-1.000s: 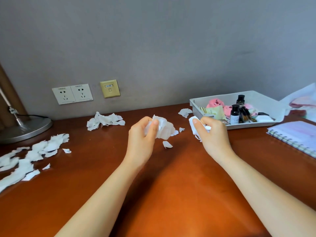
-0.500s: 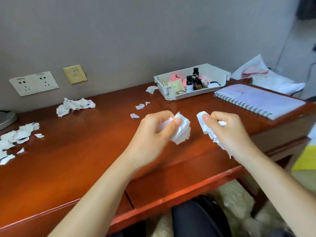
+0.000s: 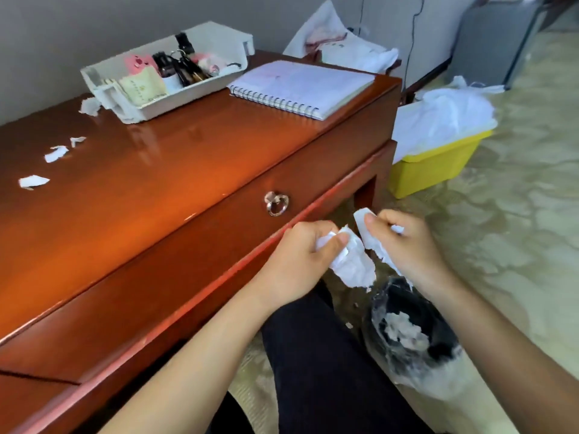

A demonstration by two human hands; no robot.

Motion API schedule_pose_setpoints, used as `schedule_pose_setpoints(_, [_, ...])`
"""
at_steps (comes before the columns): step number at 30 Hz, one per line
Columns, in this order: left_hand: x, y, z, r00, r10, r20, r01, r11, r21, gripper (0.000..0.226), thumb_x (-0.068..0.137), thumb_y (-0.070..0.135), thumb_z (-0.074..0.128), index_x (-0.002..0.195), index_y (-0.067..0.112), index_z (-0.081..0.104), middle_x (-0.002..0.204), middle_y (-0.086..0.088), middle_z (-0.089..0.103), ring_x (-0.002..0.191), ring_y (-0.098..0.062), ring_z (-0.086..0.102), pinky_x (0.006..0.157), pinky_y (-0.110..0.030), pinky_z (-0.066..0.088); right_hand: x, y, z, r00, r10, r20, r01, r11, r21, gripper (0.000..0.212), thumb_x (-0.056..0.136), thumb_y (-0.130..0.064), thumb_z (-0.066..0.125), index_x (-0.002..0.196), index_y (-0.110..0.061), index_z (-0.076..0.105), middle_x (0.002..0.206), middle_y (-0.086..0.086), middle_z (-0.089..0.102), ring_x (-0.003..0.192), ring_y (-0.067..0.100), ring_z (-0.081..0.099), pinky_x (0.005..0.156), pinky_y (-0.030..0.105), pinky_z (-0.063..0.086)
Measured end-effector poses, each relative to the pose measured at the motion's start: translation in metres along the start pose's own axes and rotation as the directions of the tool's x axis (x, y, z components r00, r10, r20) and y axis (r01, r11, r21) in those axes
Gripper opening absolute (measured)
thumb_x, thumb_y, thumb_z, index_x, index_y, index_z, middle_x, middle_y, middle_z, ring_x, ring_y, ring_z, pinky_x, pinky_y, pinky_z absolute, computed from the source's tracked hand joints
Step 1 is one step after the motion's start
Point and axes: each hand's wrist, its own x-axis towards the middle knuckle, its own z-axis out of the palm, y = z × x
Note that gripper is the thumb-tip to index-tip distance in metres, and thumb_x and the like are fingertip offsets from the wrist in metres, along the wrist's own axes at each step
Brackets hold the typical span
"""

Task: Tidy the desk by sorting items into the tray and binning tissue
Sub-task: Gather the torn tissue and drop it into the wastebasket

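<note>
My left hand (image 3: 300, 255) grips a crumpled wad of white tissue (image 3: 354, 264) off the desk's front edge. My right hand (image 3: 404, 242) pinches a second torn tissue strip (image 3: 368, 236) just beside it. Both hands hover above a black bin (image 3: 410, 333) lined with clear plastic, standing on the floor with tissue inside. A white tray (image 3: 150, 104) at the back of the desk holds dark bottles, pink items and a beige packet. Small tissue scraps (image 3: 33, 181) lie on the desk's left side, and one more tissue scrap (image 3: 89, 106) sits by the tray.
A spiral notebook (image 3: 300, 86) lies right of the tray. The desk drawer has a metal ring pull (image 3: 276, 203). A yellow box (image 3: 432, 164) lined with white plastic stands on the floor past the desk's end. My dark-trousered leg (image 3: 316, 355) is beside the bin.
Both hands, each holding tissue, have come off the desk top and down to the right, above the bin. My view has swung right and downward.
</note>
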Motion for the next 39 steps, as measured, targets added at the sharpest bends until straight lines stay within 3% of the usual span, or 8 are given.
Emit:
schedule_pose_setpoints(4, [0.026, -0.030, 0.069, 0.989, -0.125, 0.082, 0.128, 0.992, -0.023, 0.039, 0.097, 0.024, 0.049, 0.059, 0.014, 0.044, 0.052, 0.007, 0.039, 0.049, -0.005, 0.036, 0.056, -0.026, 0.033, -0.004, 0.053, -0.028, 0.984, 0.164, -0.066, -0.167, 0.985, -0.040, 0.044, 0.093, -0.017, 0.054, 0.063, 0.010, 0.037, 0.050, 0.000, 0.025, 0.039, 0.008, 0.025, 0.037, 0.012, 0.023])
schedule_pose_setpoints(8, [0.043, -0.065, 0.141, 0.943, -0.307, 0.128, 0.322, 0.939, -0.123, 0.040, 0.088, 0.039, 0.046, 0.054, 0.019, 0.039, 0.049, 0.006, 0.036, 0.050, -0.015, 0.035, 0.057, -0.031, 0.031, -0.010, 0.120, -0.048, 0.934, 0.327, -0.143, -0.342, 0.935, -0.096, 0.045, 0.091, -0.026, 0.056, 0.054, -0.009, 0.036, 0.049, -0.004, 0.032, 0.044, 0.006, 0.029, 0.044, 0.019, 0.027])
schedule_pose_setpoints(14, [0.067, -0.108, 0.229, 0.715, -0.631, 0.301, 0.687, 0.714, -0.137, 0.048, 0.097, 0.025, 0.046, 0.051, 0.020, 0.034, 0.044, 0.004, 0.034, 0.048, -0.020, 0.033, 0.049, -0.028, 0.024, -0.019, 0.197, -0.063, 0.837, 0.512, -0.194, -0.537, 0.837, -0.106, 0.047, 0.092, -0.022, 0.055, 0.054, -0.015, 0.029, 0.053, 0.000, 0.025, 0.051, 0.014, 0.027, 0.053, 0.029, 0.022])
schedule_pose_setpoints(22, [0.097, -0.150, 0.289, 0.555, -0.786, 0.274, 0.827, 0.556, -0.079, 0.040, 0.097, 0.024, 0.042, 0.059, 0.014, 0.032, 0.061, -0.010, 0.034, 0.048, -0.019, 0.027, 0.048, -0.028, 0.020, -0.015, 0.267, -0.066, 0.607, 0.764, -0.217, -0.772, 0.632, 0.066, 0.043, 0.093, -0.026, 0.052, 0.058, -0.012, 0.031, 0.055, 0.001, 0.025, 0.054, 0.017, 0.027, 0.058, 0.031, 0.023])
schedule_pose_setpoints(29, [0.096, -0.176, 0.313, 0.460, -0.852, 0.250, 0.876, 0.481, 0.027, 0.039, 0.097, 0.015, 0.039, 0.059, 0.008, 0.042, 0.067, -0.013, 0.045, 0.074, -0.028, 0.044, 0.065, -0.035, 0.036, -0.008, 0.310, -0.053, 0.561, 0.811, -0.166, -0.827, 0.557, -0.070, 0.044, 0.093, -0.019, 0.050, 0.054, -0.013, 0.030, 0.054, 0.001, 0.029, 0.052, 0.017, 0.029, 0.051, 0.031, 0.021])
schedule_pose_setpoints(31, [0.096, -0.178, 0.320, 0.404, -0.855, 0.326, 0.897, 0.440, 0.041, 0.028, 0.095, 0.019, 0.041, 0.078, 0.002, 0.057, 0.087, -0.020, 0.060, 0.082, -0.034, 0.056, 0.073, -0.043, 0.048, -0.009, 0.318, -0.048, 0.548, 0.828, -0.120, -0.836, 0.536, -0.121, 0.041, 0.091, -0.016, 0.048, 0.054, -0.013, 0.030, 0.054, 0.000, 0.030, 0.053, 0.016, 0.029, 0.052, 0.031, 0.021])
schedule_pose_setpoints(34, [0.097, -0.177, 0.322, 0.331, -0.861, 0.387, 0.925, 0.376, 0.045, 0.040, 0.094, 0.027, 0.042, 0.124, 0.002, 0.053, 0.125, -0.021, 0.057, 0.113, -0.037, 0.056, 0.095, -0.044, 0.047, -0.009, 0.324, -0.045, 0.543, 0.836, -0.080, -0.836, 0.529, -0.146, 0.023, 0.091, -0.017, 0.047, 0.071, -0.008, 0.050, 0.070, 0.006, 0.047, 0.068, 0.021, 0.044, 0.061, 0.033, 0.030])
schedule_pose_setpoints(39, [0.104, -0.170, 0.313, 0.384, -0.861, 0.332, 0.907, 0.420, 0.041, 0.035, 0.100, 0.017, 0.037, 0.130, 0.003, 0.048, 0.133, -0.017, 0.052, 0.120, -0.033, 0.050, 0.096, -0.037, 0.042, -0.010, 0.323, -0.047, 0.535, 0.843, -0.052, -0.840, 0.524, -0.142, 0.042, 0.097, -0.025, 0.045, 0.136, -0.010, 0.048, 0.136, 0.007, 0.052, 0.125, 0.026, 0.048, 0.094, 0.032, 0.036])
